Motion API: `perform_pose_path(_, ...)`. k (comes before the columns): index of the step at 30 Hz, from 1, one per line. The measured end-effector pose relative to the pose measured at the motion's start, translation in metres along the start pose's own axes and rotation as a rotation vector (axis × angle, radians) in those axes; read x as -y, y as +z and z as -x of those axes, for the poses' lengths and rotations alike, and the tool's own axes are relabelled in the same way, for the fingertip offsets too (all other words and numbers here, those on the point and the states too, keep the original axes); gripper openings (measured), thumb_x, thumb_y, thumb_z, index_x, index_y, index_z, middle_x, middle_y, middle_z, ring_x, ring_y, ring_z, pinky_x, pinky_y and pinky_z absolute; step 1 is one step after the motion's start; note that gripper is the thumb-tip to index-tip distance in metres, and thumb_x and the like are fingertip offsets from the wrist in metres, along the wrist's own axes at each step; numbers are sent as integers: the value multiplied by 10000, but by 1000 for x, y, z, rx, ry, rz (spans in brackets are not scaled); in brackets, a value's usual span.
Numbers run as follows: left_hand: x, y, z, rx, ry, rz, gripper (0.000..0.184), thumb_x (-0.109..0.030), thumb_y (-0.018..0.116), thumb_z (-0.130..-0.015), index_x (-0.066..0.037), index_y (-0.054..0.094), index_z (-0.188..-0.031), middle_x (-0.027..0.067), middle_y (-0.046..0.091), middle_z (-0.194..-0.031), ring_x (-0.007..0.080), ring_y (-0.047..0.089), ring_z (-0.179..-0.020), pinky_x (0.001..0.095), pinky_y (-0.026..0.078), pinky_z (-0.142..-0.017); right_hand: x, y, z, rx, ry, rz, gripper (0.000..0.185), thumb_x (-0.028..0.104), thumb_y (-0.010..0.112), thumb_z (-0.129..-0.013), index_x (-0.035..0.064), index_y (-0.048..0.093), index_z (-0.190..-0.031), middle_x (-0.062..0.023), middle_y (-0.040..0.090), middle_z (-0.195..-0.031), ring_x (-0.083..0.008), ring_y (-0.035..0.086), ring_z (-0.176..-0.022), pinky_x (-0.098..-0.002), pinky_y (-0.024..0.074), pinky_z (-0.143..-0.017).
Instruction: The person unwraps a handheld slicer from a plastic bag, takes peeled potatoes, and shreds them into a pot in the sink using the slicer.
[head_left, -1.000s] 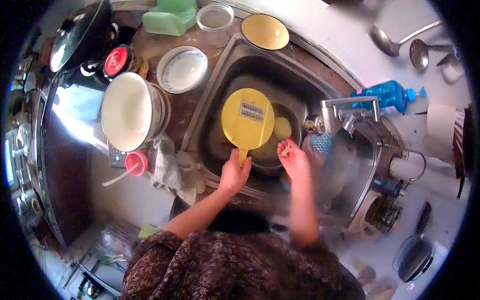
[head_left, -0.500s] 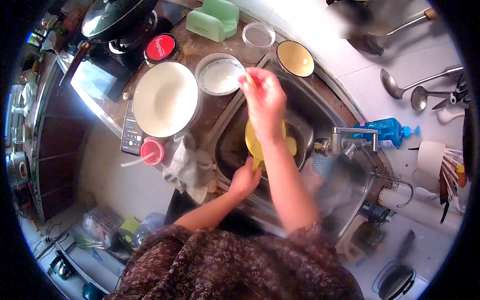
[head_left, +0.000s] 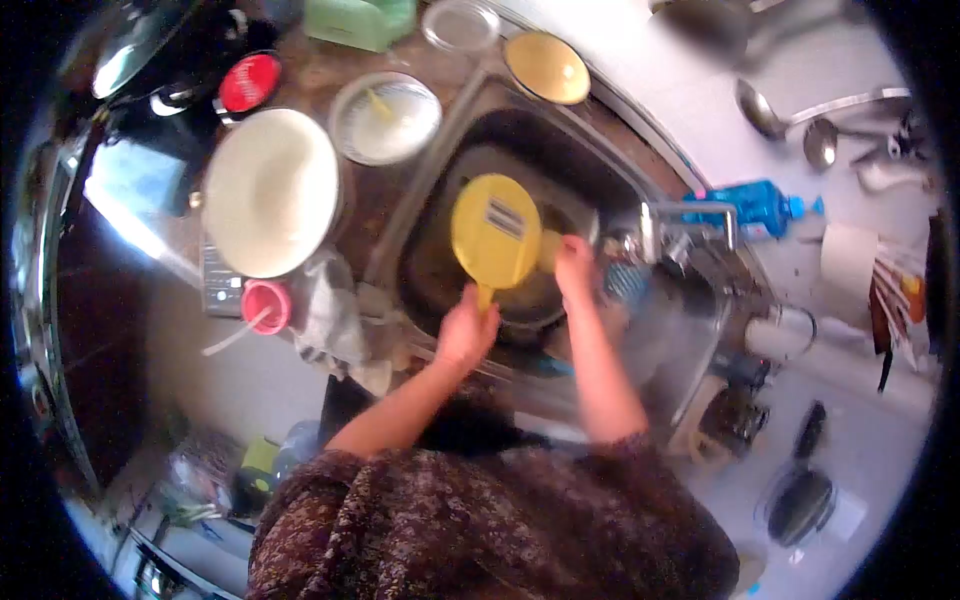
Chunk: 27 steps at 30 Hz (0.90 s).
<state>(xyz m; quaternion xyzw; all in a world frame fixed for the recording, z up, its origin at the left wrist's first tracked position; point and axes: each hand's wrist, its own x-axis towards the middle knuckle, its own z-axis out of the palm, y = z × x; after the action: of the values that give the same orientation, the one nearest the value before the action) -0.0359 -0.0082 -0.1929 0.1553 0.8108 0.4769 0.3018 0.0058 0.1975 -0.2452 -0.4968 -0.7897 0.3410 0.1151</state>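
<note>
My left hand (head_left: 468, 330) grips the handle of a yellow round-headed plastic tool (head_left: 485, 250) with a printed label on its face; its exact kind is unclear. It is held over the dark basin of the steel sink (head_left: 405, 225). Close to the tool's right edge is my right hand (head_left: 575, 270), blurred, its fingers at a pale yellow lump (head_left: 548, 250). Whether they grip the lump does not show. Back left of the sink, a white patterned bowl (head_left: 400, 140) has a small yellow piece (head_left: 380, 105) in it.
A large cream bowl (head_left: 270, 195), pink cup (head_left: 265, 305) and cloth (head_left: 330, 320) lie left of the sink. A yellow bowl (head_left: 547, 68) stands behind it. The faucet (head_left: 690, 212) and a blue bottle (head_left: 750, 208) are at the right, with ladles (head_left: 760, 108) on the wall.
My right hand has moved from near the white bowl down to the tool's right side. A yellow piece now shows in that bowl. My left hand keeps the tool. The view has shifted.
</note>
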Motion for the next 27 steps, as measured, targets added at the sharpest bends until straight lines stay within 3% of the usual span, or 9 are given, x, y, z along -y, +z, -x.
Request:
perform_pose_path(9, -7, 2, 3, -91, -41, 24, 281, -159, 519, -802, 7, 436, -1012, 225, 550, -829, 387, 533, -739, 400, 429, -642, -28, 30, 0, -44, -215, 336, 475, 63, 583, -680, 15, 409, -1120, -198, 447, -1087, -355, 429, -1014, -406, 342, -879)
perform_pose_path(11, -1, 3, 6, -192, -89, 102, 275, -143, 527, -802, 9, 446, -1016, 202, 533, -885, 331, 526, -756, 354, 422, -671, -25, 31, 0, 12, -138, 398, 528, 83, 608, -654, 51, 409, -1142, -183, 424, -1103, -366, 427, -1001, -413, 358, -863)
perform_pose_path(13, 20, 7, 2, -176, 115, -33, 283, -134, 485, -834, -20, 361, -1062, 41, 464, -705, 75, 411, -473, 212, 348, -382, -29, 35, -2, 72, -68, 463, 582, 104, 633, -628, 88, 408, -1164, -169, 401, -1120, -377, 426, -987, -419, 374, -847)
perform_pose_path(16, 14, 7, 4, -174, 112, 3, 240, -125, 476, -837, -21, 368, -1024, 30, 446, -716, 65, 381, -462, 198, 343, -384, -35, 37, -2, 194, 71, 307, 680, 146, 656, -591, 137, 370, -1208, -183, 393, -1123, -383, 446, -965, -429, 392, -836)
perform_pose_path(19, -10, 3, 9, -124, -89, 133, 287, -174, 514, -815, -4, 422, -1028, 104, 503, -755, 196, 502, -565, 306, 433, -503, -23, 22, 5, 273, 143, 209, 684, 187, 665, -596, 141, 366, -1210, -177, 422, -1103, -339, 465, -956, -410, 398, -828)
perform_pose_path(23, -11, 5, 7, -56, -130, 289, 240, -232, 468, -842, -35, 424, -971, 61, 480, -667, 151, 468, -490, 273, 389, -397, -44, 19, 25, 71, 333, -473, 624, 289, 664, -634, 143, 390, -1175, -117, 471, -1066, -236, 478, -951, -382, 411, -782)
perform_pose_path(25, -19, 5, 7, 112, -368, 99, 221, -270, 403, -868, -59, 414, -934, 97, 490, -608, 230, 497, -519, 327, 412, -452, -22, -20, 41, 160, 635, -780, 561, 327, 652, -661, 63, 426, -1102, -69, 522, -963, -174, 536, -791, -315, 450, -583)
perform_pose_path(26, -9, 7, 6, 98, 58, -222, 215, -264, 367, -874, -67, 413, -949, 188, 532, -641, 352, 533, -609, 419, 431, -546, -17, -29, 47, 109, 631, -791, 546, 327, 649, -669, 64, 425, -1092, -67, 516, -951, -165, 527, -778, -301, 440, -564)
perform_pose_path(27, 0, 9, 7, 79, 46, -221, 215, -264, 367, -874, -67, 413, -949, 188, 532, -641, 352, 533, -609, 419, 431, -546, -14, -36, 53, 60, 626, -801, 531, 328, 646, -678, 65, 424, -1083, -65, 509, -940, -155, 518, -764, -288, 430, -544)
